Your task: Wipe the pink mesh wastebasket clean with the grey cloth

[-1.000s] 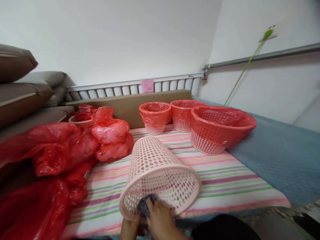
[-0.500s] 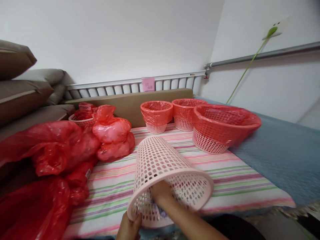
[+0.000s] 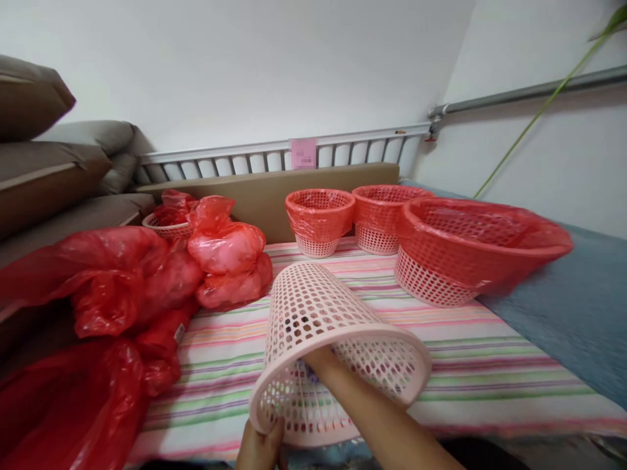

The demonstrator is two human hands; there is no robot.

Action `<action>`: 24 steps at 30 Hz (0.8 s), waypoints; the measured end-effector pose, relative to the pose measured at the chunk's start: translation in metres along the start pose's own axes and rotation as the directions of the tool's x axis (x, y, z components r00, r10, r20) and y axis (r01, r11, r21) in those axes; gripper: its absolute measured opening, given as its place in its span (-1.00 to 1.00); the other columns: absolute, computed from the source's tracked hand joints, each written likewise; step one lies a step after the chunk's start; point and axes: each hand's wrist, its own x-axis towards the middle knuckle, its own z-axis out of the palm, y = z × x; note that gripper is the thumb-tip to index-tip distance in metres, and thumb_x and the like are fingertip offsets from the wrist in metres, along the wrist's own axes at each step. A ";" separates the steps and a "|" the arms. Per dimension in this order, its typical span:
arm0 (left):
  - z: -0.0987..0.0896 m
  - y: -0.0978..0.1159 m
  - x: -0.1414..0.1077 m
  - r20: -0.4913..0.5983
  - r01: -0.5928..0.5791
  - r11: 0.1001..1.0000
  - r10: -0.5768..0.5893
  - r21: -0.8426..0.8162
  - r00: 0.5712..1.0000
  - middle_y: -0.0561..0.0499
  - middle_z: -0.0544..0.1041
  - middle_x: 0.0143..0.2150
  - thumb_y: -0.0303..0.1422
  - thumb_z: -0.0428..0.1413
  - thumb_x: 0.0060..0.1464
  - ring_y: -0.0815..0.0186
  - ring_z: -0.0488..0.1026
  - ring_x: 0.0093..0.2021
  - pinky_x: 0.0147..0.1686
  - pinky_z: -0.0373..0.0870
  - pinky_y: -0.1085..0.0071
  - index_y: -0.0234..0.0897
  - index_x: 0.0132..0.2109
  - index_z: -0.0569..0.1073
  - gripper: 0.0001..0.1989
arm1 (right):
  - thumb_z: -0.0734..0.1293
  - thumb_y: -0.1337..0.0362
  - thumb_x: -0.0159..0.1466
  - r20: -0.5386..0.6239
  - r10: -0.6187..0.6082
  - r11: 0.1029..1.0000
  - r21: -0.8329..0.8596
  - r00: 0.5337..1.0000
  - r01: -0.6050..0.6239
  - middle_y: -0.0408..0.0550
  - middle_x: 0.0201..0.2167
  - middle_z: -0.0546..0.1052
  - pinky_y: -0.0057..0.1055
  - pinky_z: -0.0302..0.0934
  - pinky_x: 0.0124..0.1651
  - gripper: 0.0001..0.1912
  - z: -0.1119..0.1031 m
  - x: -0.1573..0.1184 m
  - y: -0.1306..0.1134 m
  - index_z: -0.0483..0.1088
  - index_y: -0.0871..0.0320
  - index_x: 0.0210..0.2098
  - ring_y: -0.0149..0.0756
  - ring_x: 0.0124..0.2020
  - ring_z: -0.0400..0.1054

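A pale pink perforated plastic wastebasket (image 3: 318, 300) lies tilted on its side on the striped cloth (image 3: 220, 391), its open mouth toward me. My left hand (image 3: 263, 442) grips the rim at the lower left, thumb inside and fingers outside. My right hand (image 3: 321, 361) reaches deep into the wastebasket; its fingers are hidden behind the wall. A small purple patch (image 3: 312, 375) shows beside that hand, too little of it visible to name. Dark shapes show through the holes near the hidden fingers.
Behind stand wastebaskets lined with red plastic bags: one in the middle (image 3: 319, 222), another beside it (image 3: 379, 222), and a large-looking one at right (image 3: 441, 261). Stuffed red bags (image 3: 225, 251) and loose red plastic (image 3: 73, 405) lie left, near stacked cushions (image 3: 49, 176). A radiator (image 3: 220, 163) lines the wall.
My right hand has moved deeper into the wastebasket, and less of it shows. My left hand keeps its hold on the rim. The view has shifted slightly.
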 end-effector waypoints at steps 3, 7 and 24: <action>0.001 -0.001 -0.001 -0.020 -0.024 1.000 0.024 -0.009 1.000 0.16 0.24 -0.88 -0.02 0.07 -0.12 0.37 0.23 -0.82 -0.75 0.07 0.51 -0.26 -0.48 0.33 -0.64 | 0.16 0.38 0.18 0.091 0.027 0.984 -0.176 0.996 -0.011 0.16 -0.12 0.47 -0.16 0.15 -0.02 -0.62 0.003 -0.044 -0.006 0.35 0.18 -0.01 -0.03 -0.06 0.32; 0.000 -0.002 -0.003 -0.042 -0.028 1.000 0.028 -0.014 0.999 0.19 0.23 -0.88 -0.01 0.08 -0.14 0.35 0.25 -0.82 -0.77 0.08 0.51 -0.28 -0.41 0.35 -0.62 | 0.21 0.47 0.06 0.263 0.009 0.915 -0.391 0.965 0.098 0.18 -0.24 0.49 -0.19 0.21 -0.15 -0.58 0.001 -0.119 0.003 0.39 0.18 -0.08 0.00 -0.19 0.39; 0.001 -0.007 0.002 -0.142 0.020 0.999 -0.014 0.045 0.990 0.18 0.27 -0.82 -0.06 0.07 -0.12 0.39 0.21 -0.83 -0.87 0.00 0.57 -0.30 -0.30 0.29 -0.62 | 0.13 0.42 0.15 0.156 0.039 0.900 -0.435 0.987 0.033 0.16 -0.23 0.48 -0.26 0.16 -0.17 -0.67 -0.015 -0.028 0.008 0.36 0.20 -0.11 -0.09 -0.17 0.37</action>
